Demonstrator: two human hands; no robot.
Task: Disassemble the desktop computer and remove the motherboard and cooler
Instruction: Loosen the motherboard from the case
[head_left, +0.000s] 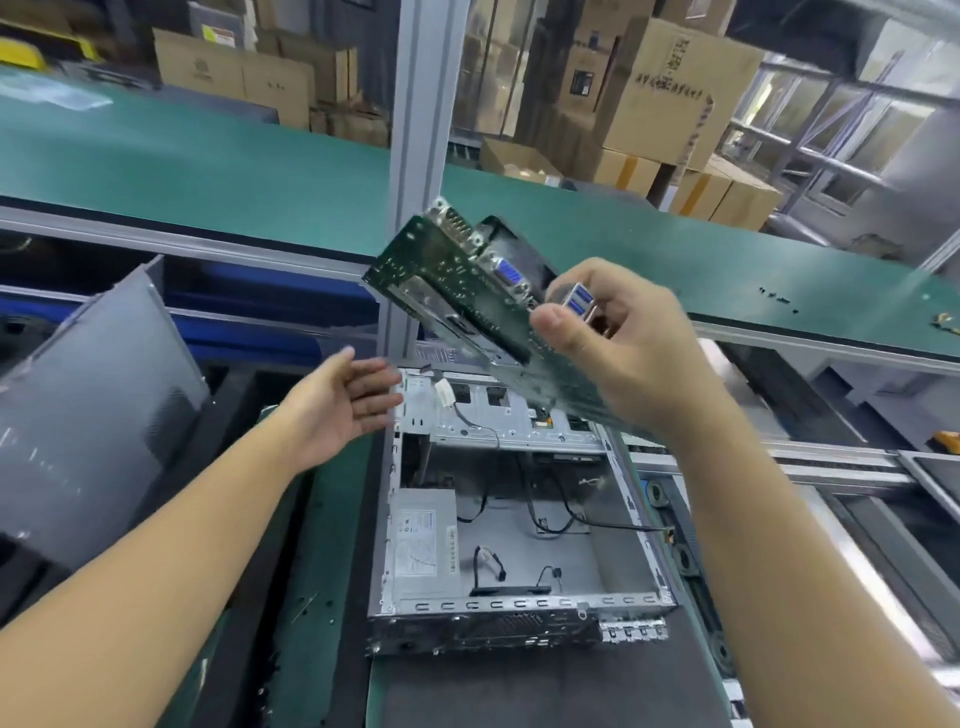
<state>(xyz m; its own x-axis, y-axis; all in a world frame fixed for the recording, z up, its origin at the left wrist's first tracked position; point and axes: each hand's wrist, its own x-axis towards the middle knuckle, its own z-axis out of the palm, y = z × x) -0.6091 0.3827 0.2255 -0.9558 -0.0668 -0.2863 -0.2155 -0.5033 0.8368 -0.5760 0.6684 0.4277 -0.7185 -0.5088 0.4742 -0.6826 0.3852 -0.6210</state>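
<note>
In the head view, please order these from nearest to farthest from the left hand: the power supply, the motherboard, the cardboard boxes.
From the left hand:
1. Motherboard, just right of it and above, held up by the right hand.
2. Power supply, lower, inside the open case.
3. Cardboard boxes, far behind the bench.

The right hand (618, 353) holds the motherboard (457, 296) up in the air, tilted, its fingers (558, 325) pinched at the edge by the blue ports. The left hand (345, 402) is open, palm up, just left of the open computer case (519, 519), touching nothing. Loose black cables (550, 519) lie inside the case on the green worktop (332, 519).
</note>
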